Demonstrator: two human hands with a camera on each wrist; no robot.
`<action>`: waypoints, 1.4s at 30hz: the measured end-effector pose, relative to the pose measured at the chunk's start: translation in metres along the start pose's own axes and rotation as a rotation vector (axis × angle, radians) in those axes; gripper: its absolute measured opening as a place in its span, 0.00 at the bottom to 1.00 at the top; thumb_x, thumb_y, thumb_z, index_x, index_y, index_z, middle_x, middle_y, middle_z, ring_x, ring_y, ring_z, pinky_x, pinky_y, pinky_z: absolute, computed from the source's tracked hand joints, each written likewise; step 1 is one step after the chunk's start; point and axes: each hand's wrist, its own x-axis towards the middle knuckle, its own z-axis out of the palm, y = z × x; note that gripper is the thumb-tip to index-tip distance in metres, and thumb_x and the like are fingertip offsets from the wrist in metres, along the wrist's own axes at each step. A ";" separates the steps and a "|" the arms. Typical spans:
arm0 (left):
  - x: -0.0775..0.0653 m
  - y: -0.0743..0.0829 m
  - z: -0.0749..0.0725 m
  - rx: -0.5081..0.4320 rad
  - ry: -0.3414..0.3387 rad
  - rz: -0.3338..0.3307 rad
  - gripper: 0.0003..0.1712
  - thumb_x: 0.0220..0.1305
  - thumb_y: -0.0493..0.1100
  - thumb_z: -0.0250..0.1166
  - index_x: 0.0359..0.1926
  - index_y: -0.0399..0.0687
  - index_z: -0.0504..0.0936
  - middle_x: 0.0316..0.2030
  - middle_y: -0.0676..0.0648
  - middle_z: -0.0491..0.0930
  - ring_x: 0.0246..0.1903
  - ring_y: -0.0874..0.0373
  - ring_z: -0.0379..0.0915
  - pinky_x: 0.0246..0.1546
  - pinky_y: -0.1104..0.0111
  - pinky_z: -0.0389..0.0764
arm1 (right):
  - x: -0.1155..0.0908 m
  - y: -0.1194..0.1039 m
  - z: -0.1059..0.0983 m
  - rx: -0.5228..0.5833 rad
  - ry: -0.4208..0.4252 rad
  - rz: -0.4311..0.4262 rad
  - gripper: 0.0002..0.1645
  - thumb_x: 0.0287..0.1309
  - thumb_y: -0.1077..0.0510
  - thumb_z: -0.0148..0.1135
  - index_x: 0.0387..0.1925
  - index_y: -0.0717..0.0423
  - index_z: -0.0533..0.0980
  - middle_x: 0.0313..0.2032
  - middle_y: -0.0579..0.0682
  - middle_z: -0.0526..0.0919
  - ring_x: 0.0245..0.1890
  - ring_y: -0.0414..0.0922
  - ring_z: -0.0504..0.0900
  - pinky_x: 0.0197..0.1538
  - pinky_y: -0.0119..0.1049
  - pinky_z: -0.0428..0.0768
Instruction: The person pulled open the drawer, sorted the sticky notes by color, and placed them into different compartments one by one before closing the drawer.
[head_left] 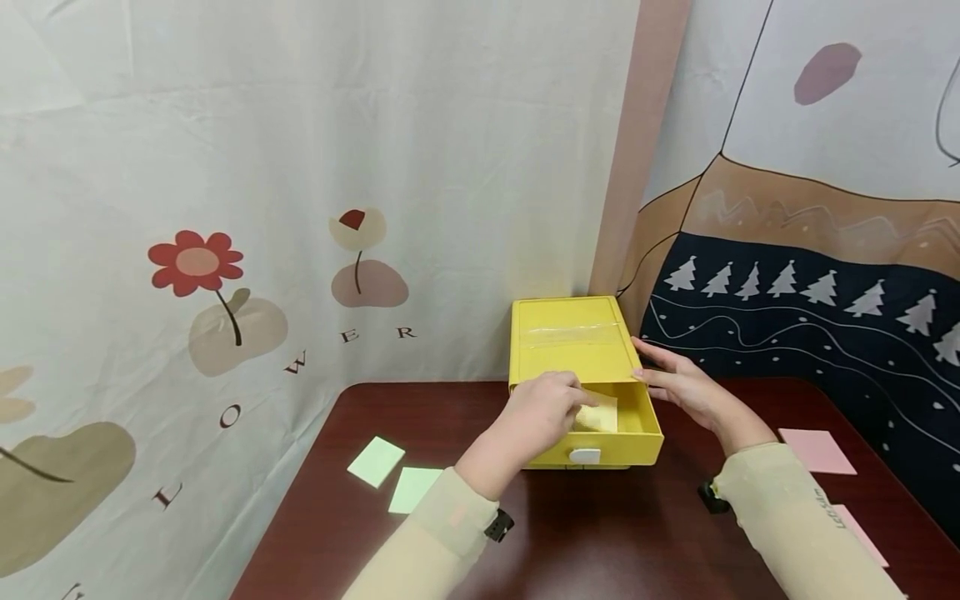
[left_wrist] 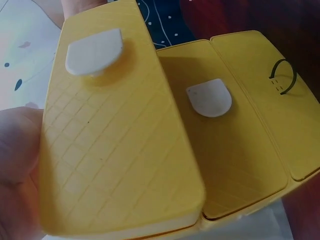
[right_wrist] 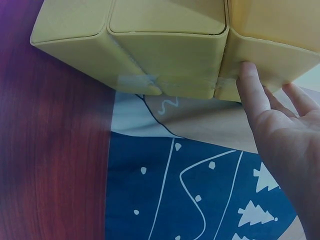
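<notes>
A yellow drawer box (head_left: pixel 570 337) stands at the back of the table with its top drawer (head_left: pixel 630 450) pulled out. The drawer front bears a white knob (left_wrist: pixel 95 52). My left hand (head_left: pixel 542 414) reaches over the drawer's left side, its fingers curled, and pinches a pale yellow sticky note (head_left: pixel 606 415) by its upper left part inside the drawer. The thumb is hidden in the head view. My right hand (head_left: pixel 686 387) rests straight fingertips against the box's right side, near the top; in the right wrist view these fingers (right_wrist: pixel 252 92) touch the yellow wall.
Two green sticky notes, one farther left (head_left: pixel 377 461) and one by the left sleeve (head_left: pixel 415 489), lie on the dark red table (head_left: pixel 600 542). Pink notes (head_left: pixel 817 451) lie at the right. Below are a middle drawer (left_wrist: pixel 245 155) and another with a black loop (left_wrist: pixel 285 77). Printed curtains hang behind.
</notes>
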 end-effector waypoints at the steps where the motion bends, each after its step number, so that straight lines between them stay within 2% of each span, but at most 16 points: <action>1: -0.001 -0.001 0.000 -0.012 0.012 0.003 0.17 0.62 0.39 0.61 0.45 0.68 0.85 0.33 0.60 0.77 0.32 0.67 0.71 0.22 0.79 0.68 | 0.000 0.000 0.000 0.000 0.000 0.000 0.45 0.65 0.47 0.55 0.75 0.48 0.43 0.74 0.61 0.40 0.66 0.57 0.62 0.64 0.50 0.68; 6: -0.006 -0.004 0.002 -0.050 0.101 0.010 0.14 0.64 0.43 0.60 0.47 0.65 0.85 0.34 0.60 0.78 0.31 0.67 0.70 0.25 0.80 0.69 | 0.000 0.000 0.000 -0.012 0.009 0.003 0.46 0.64 0.47 0.55 0.75 0.47 0.43 0.74 0.61 0.40 0.63 0.53 0.66 0.63 0.49 0.69; 13: -0.023 -0.010 0.009 -0.017 0.301 0.056 0.12 0.62 0.49 0.64 0.46 0.63 0.85 0.35 0.60 0.77 0.34 0.66 0.71 0.27 0.79 0.73 | 0.001 0.000 0.001 -0.017 0.012 -0.002 0.46 0.64 0.47 0.55 0.75 0.48 0.43 0.74 0.61 0.40 0.63 0.52 0.66 0.63 0.48 0.70; 20: -0.045 -0.017 0.019 -0.030 0.481 0.117 0.11 0.60 0.49 0.66 0.44 0.58 0.86 0.37 0.57 0.79 0.37 0.62 0.74 0.32 0.76 0.76 | 0.001 0.002 0.000 -0.014 0.007 -0.011 0.45 0.65 0.47 0.55 0.75 0.47 0.44 0.74 0.60 0.41 0.63 0.52 0.66 0.62 0.47 0.71; 25: -0.058 -0.022 0.032 -0.040 0.604 0.169 0.10 0.57 0.46 0.69 0.41 0.56 0.86 0.36 0.55 0.79 0.34 0.61 0.73 0.30 0.75 0.75 | 0.001 0.003 -0.001 -0.016 0.005 -0.018 0.45 0.65 0.47 0.55 0.75 0.47 0.44 0.74 0.60 0.41 0.61 0.48 0.68 0.62 0.47 0.71; 30: -0.069 -0.024 0.041 -0.051 0.695 0.169 0.10 0.52 0.43 0.71 0.38 0.55 0.87 0.34 0.54 0.77 0.33 0.59 0.72 0.29 0.73 0.74 | 0.001 0.002 -0.001 -0.018 0.003 -0.016 0.44 0.65 0.48 0.54 0.75 0.48 0.44 0.74 0.60 0.41 0.58 0.43 0.70 0.62 0.46 0.71; 34: -0.075 -0.024 0.046 -0.041 0.756 0.158 0.11 0.50 0.40 0.72 0.37 0.54 0.87 0.34 0.53 0.76 0.35 0.58 0.71 0.32 0.71 0.74 | 0.000 0.002 -0.001 -0.020 0.006 -0.015 0.45 0.65 0.47 0.54 0.75 0.49 0.43 0.74 0.60 0.41 0.60 0.46 0.69 0.62 0.46 0.71; 38: -0.079 -0.023 0.051 -0.034 0.820 0.169 0.09 0.54 0.39 0.70 0.38 0.52 0.87 0.35 0.51 0.77 0.36 0.56 0.71 0.36 0.68 0.74 | -0.001 0.001 0.000 -0.022 0.010 -0.015 0.45 0.65 0.47 0.54 0.75 0.49 0.43 0.74 0.60 0.41 0.62 0.50 0.67 0.63 0.48 0.70; 42: -0.082 -0.022 0.057 -0.021 0.875 0.192 0.09 0.62 0.38 0.62 0.41 0.49 0.86 0.36 0.49 0.77 0.37 0.54 0.71 0.40 0.66 0.75 | -0.001 0.002 0.001 -0.018 0.008 -0.014 0.45 0.65 0.47 0.54 0.75 0.48 0.43 0.74 0.60 0.41 0.62 0.51 0.66 0.64 0.52 0.67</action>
